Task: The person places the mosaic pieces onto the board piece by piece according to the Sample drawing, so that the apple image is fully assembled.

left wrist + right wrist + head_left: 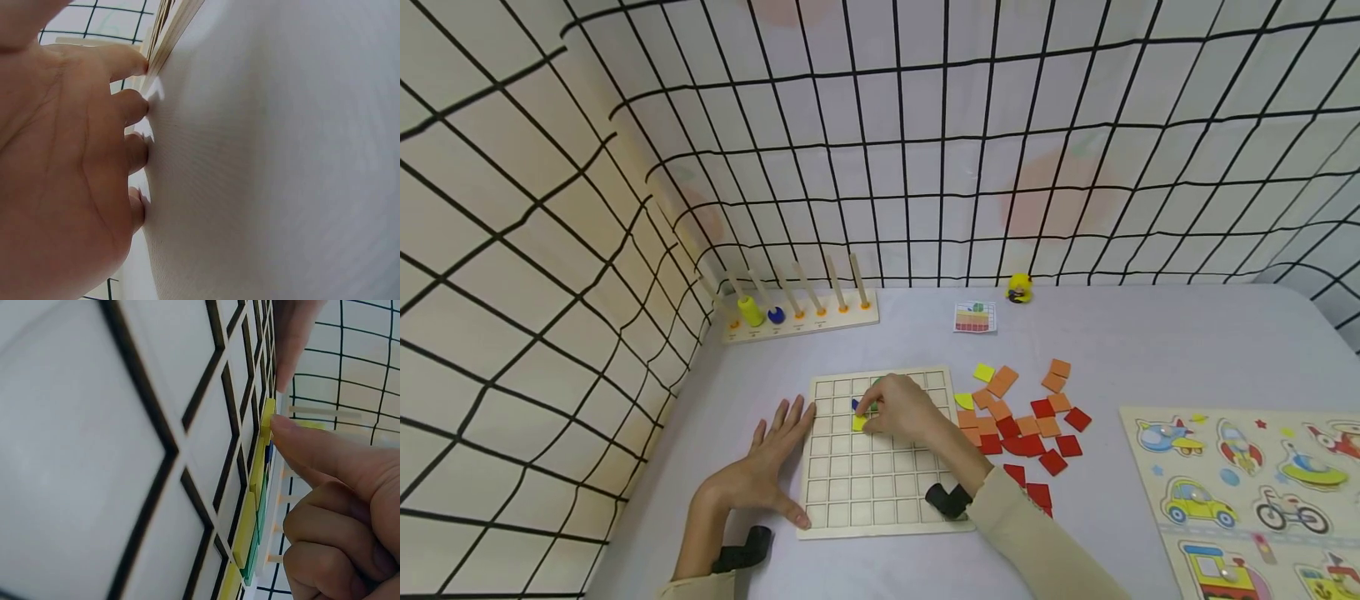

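Observation:
A pale wooden grid board point(850, 492) lies flat on the white table. My right hand point(898, 408) is over its upper part, pinching a small yellow square tile point(859, 424) between thumb and finger, low over the cells. Just beyond it are a blue piece point(854, 405) and a green piece point(876, 384), partly hidden by the hand. In the right wrist view, the thumb is on the edge of the yellow tile point(267, 422), with more yellow tiles point(245, 531) and green pieces point(251, 565) in a row nearby. My left hand point(767, 467) rests with fingers spread along the board's left edge.
Orange tiles point(1002, 382) and red tiles point(1053, 462) lie scattered right of the board. A peg stand point(805, 323), a picture card point(975, 317) and a yellow toy point(1019, 288) stand behind. A vehicle puzzle point(1225, 467) is at right; black wire mesh point(925, 142) encloses the table.

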The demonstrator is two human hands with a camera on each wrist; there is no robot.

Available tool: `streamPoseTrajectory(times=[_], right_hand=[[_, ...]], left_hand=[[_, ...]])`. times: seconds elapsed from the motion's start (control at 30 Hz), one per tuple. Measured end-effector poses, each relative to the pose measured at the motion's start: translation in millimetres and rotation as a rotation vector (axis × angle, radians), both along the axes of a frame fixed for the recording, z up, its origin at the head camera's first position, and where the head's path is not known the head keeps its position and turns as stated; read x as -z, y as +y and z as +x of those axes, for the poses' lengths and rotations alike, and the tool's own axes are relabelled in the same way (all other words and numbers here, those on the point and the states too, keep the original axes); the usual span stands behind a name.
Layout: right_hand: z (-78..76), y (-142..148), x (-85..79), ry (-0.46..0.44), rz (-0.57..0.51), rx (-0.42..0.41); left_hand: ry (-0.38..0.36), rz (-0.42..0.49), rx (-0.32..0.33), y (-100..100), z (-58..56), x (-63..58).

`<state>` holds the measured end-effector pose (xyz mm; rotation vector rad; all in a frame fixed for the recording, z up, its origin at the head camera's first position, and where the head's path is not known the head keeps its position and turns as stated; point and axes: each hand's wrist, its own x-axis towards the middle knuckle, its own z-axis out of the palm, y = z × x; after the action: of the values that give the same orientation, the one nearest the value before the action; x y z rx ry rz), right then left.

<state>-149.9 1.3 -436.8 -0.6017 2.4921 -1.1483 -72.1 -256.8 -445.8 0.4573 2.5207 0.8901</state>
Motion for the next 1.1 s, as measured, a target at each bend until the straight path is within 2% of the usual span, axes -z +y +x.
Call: streamPoseTrajectory(times=[0.43,0.57,0.7,0.8,0.97,1.1], right_hand=[[-0.2,-2,1.6,0.022,0.022,-0.008],[-1.7,5,-0.3,0.001,0.006,-0.002],[-7.1,32,-3.9,0.001,-0.03,0.055],[-12.5,61,-5.9,-0.001,-0.028,0.132],[-19.2,111,-2.9,-0.031,0.012,0.256],[-23.1,137,-1.2,-0.063,0.064,0.356]], left_hand=[[0.002,0.0,0.001,-1,0.5,-0.8],[-0.001,0.004,0.001,0,0.4,-1.3],[-0.004,-0.006,-0.005,1,-0.4,-1.7],[-0.006,-0.011,-0.009,1,-0.4,-2.6],[-0.002,-0.003,0.001,1,0.2,-2.0],[-0.005,-0.005,0.002,2,-0.2,-1.0]])
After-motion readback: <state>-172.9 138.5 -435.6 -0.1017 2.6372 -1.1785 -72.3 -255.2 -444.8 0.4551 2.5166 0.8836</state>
